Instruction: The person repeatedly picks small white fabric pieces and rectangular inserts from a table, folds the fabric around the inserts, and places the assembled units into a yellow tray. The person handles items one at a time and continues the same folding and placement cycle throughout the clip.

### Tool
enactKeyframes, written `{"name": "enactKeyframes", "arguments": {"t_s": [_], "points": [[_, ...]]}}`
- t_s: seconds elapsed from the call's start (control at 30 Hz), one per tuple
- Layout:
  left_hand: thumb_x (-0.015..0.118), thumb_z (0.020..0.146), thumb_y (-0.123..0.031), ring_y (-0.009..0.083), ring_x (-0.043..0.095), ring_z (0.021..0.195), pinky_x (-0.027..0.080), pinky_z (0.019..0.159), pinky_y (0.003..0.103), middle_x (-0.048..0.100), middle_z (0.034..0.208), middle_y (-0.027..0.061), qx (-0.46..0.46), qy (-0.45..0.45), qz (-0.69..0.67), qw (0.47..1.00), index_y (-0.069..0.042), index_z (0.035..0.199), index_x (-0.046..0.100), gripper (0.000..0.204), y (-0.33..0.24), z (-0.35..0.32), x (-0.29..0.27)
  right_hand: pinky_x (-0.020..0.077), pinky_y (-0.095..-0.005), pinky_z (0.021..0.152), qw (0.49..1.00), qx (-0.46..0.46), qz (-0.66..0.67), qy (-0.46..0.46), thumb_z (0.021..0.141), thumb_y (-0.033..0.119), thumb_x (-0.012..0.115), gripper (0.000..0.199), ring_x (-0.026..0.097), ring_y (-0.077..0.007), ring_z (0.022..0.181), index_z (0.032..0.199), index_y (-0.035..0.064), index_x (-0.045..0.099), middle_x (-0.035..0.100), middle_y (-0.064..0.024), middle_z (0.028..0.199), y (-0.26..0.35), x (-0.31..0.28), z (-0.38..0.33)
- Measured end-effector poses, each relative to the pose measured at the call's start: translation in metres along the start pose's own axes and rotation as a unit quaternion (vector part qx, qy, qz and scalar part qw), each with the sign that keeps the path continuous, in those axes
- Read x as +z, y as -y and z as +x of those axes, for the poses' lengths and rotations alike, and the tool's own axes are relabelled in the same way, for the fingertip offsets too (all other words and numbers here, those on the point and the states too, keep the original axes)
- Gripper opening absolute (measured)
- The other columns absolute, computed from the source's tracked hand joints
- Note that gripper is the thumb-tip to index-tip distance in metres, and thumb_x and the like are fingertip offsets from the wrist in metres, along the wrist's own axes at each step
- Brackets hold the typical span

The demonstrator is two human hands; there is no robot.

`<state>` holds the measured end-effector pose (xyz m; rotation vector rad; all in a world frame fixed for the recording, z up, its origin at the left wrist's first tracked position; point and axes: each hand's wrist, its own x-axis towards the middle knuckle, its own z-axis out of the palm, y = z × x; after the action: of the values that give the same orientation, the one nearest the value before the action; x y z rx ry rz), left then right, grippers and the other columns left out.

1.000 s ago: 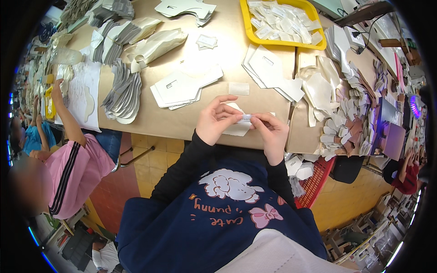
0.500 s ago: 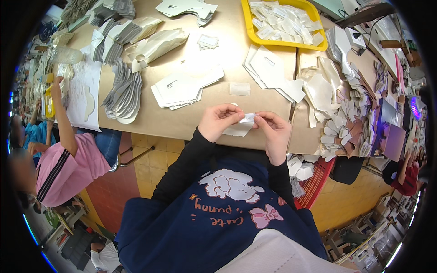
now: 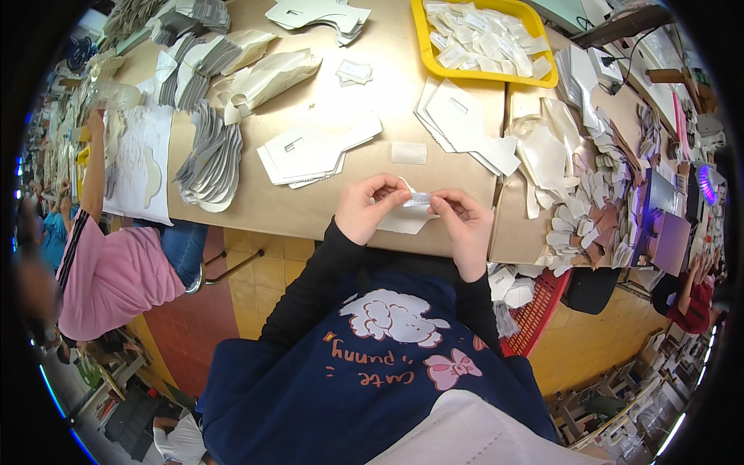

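A small white printed label (image 3: 418,200) is stretched between my two hands, near the front edge of the table. My left hand (image 3: 364,208) is closed, pinching the label's left end with thumb and forefinger. At its other end, my right hand (image 3: 463,226) pinches it the same way. Just below the label, a white cut piece (image 3: 406,223) lies on the table, partly hidden by my fingers. A single pale rectangular label (image 3: 408,153) rests a little farther off. Fanned stacks of white cut pieces with slots lie to the left (image 3: 306,153) and right (image 3: 457,116).
A yellow tray (image 3: 555,76) heaped with small labels stands at the far right. Grey curved pieces (image 3: 209,163) are stacked on the left, near a co-worker in a pink top (image 3: 128,271). Loose scraps (image 3: 593,194) crowd the right side, above a red crate (image 3: 535,314).
My hands have shifted very slightly, and the label between them has tilted a little. The co-worker on the left has reached farther away, toward a clear plastic bottle.
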<state>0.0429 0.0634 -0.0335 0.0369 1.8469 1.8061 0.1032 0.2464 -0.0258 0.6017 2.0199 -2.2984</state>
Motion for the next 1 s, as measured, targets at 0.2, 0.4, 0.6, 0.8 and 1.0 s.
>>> {"name": "enactKeyframes", "arguments": {"t_s": [0.2,0.4,0.6,0.8,1.0], "points": [[0.069,0.094,-0.013,0.0078,0.057,0.082,0.046,0.078,0.023,0.066,0.088,-0.0004,0.011,0.034,0.003,0.999,0.0,0.098,0.068,0.013,-0.001,0.005,-0.006,0.0511,-0.0268,0.088,0.999,0.024,0.035,0.022,0.094,0.0,0.065,0.019,0.066,-0.0137,0.096,0.111,-0.0057,0.069,0.07,-0.0098,0.103,0.004,-0.002,0.01],[0.067,0.094,-0.01,0.0081,0.058,0.082,0.046,0.078,0.024,0.068,0.088,0.001,0.012,0.04,0.043,0.998,0.001,0.098,0.068,0.012,0.002,0.009,-0.007,0.0515,-0.0215,0.076,0.99,0.089,-0.032,0.105,0.091,0.004,0.071,0.02,0.066,-0.0087,0.084,0.109,-0.0051,0.071,0.072,-0.0064,0.094,-0.001,0.001,0.022],[0.071,0.088,-0.016,0.0193,0.062,0.086,0.047,0.079,0.032,0.07,0.099,0.0041,0.14,-0.044,0.228,0.963,-0.006,0.104,0.071,0.019,0.013,0.023,-0.01,0.0514,-0.0203,0.069,0.995,0.058,-0.07,0.05,0.09,0.003,0.072,0.017,0.065,-0.007,0.075,0.103,-0.0062,0.072,0.072,-0.0052,0.086,-0.005,0.001,0.036],[0.073,0.083,-0.017,0.0211,0.058,0.107,0.04,0.094,0.036,0.068,0.116,-0.0033,0.299,-0.08,0.474,0.824,-0.013,0.111,0.072,0.028,0.023,0.035,-0.023,0.0551,-0.0208,0.072,0.994,0.085,-0.072,0.021,0.09,0.002,0.071,0.02,0.07,-0.0119,0.08,0.107,-0.0079,0.07,0.073,-0.0108,0.093,0.009,-0.003,0.053],[0.073,0.082,-0.015,0.0176,0.058,0.106,0.04,0.093,0.035,0.068,0.114,-0.0055,0.317,-0.079,0.489,0.809,-0.014,0.108,0.072,0.026,0.029,0.039,-0.031,0.0544,-0.0202,0.069,0.989,0.115,-0.066,0.071,0.089,0.002,0.072,0.017,0.069,-0.0105,0.075,0.102,-0.0084,0.07,0.072,-0.0091,0.087,0.011,0.018,0.077]]}}
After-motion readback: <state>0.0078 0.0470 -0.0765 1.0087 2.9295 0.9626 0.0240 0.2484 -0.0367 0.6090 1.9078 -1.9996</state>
